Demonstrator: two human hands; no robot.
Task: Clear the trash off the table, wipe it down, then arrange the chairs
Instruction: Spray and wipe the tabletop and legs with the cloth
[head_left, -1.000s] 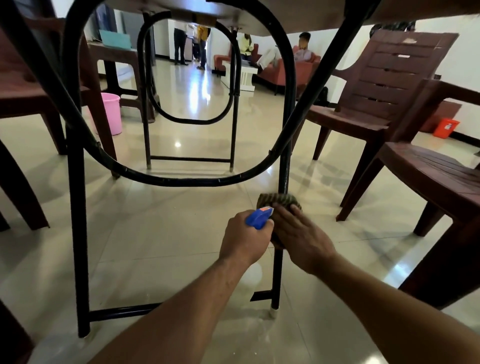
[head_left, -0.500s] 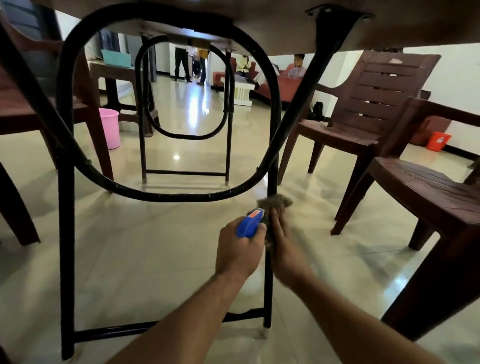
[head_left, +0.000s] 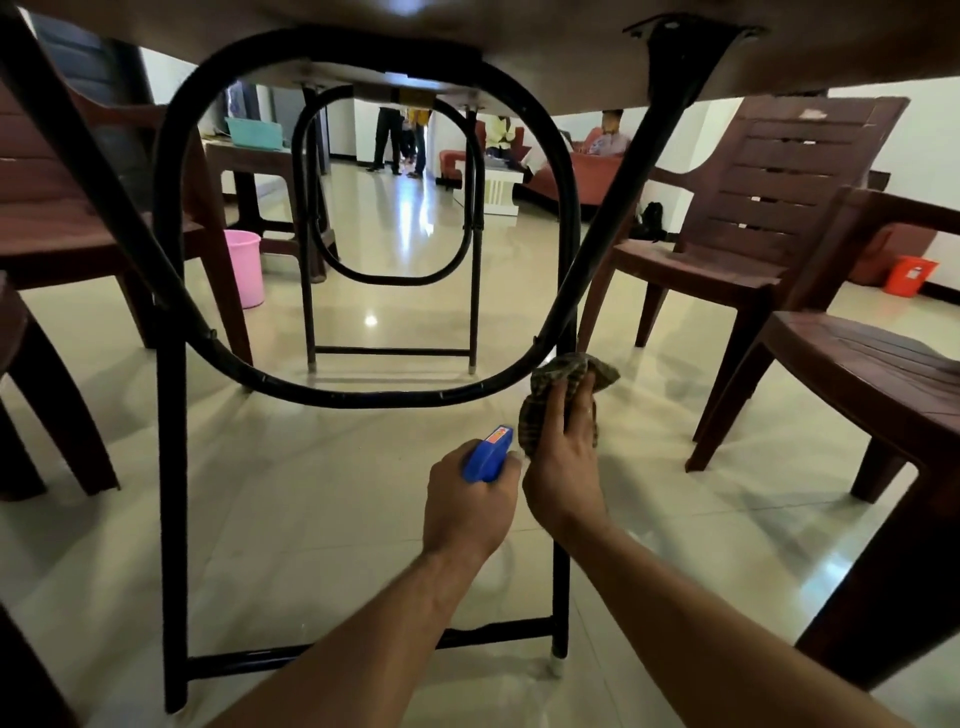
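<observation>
One pink bucket (head_left: 244, 267) stands at middle left, beyond the table (head_left: 519, 47). At lower centre the left hand (head_left: 465, 512) grips a blue spray bottle (head_left: 488, 453), fingers closed round it. Just right of it, the right hand (head_left: 566, 467) clasps a checked cloth (head_left: 569, 376) around the black table leg (head_left: 562, 587). Brown chairs (head_left: 769, 208) stand at right.
</observation>
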